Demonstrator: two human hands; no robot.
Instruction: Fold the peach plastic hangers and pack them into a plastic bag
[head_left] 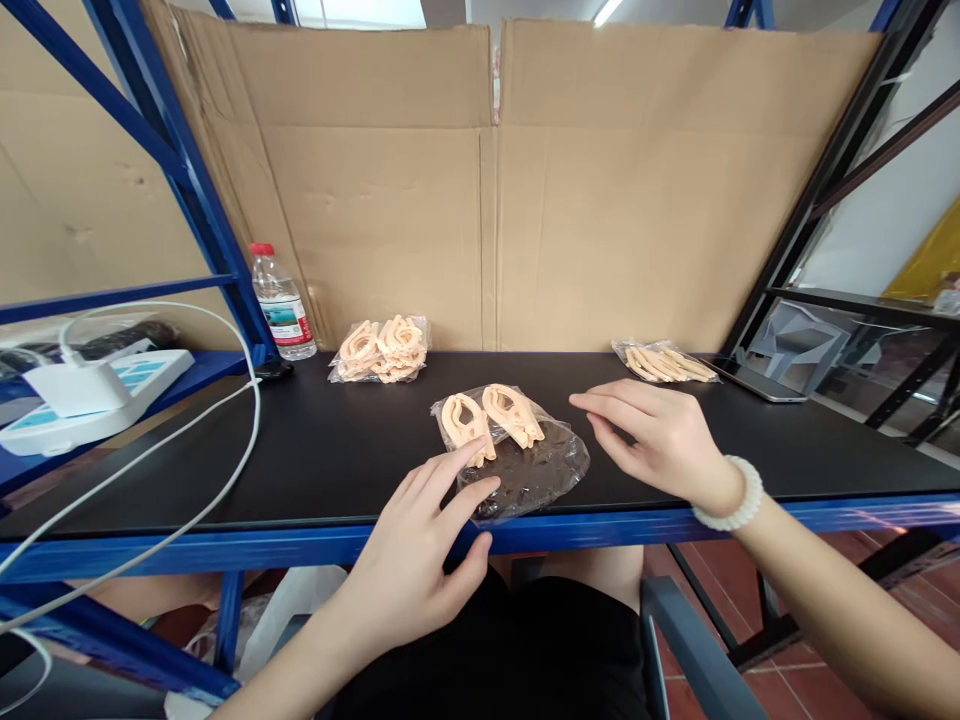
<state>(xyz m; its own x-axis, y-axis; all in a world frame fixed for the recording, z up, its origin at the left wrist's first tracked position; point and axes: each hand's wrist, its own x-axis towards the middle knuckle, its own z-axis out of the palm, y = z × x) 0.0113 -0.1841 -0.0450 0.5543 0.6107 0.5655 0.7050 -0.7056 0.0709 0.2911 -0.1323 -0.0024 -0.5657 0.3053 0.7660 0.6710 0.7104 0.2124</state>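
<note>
On the black tabletop in front of me lies a clear plastic bag [544, 475] with two small stacks of beige loop-shaped pieces, a left stack [466, 428] and a right stack [514, 415]. The bag's near part is flat and reaches the table's front edge. My left hand [424, 550] is open, fingers apart, its index fingertip at the lower end of the left stack; whether it presses on it I cannot tell. To the right of the bag my right hand [656, 440] hovers with fingers stretched out, holding nothing.
A filled clear bag [382, 350] of similar pieces lies at the back left, beside a water bottle [281, 305]. Another bag [666, 362] with long beige pieces and a phone-like flat device [761, 383] lie back right. White cables [251, 420] loop from a power strip [97, 405].
</note>
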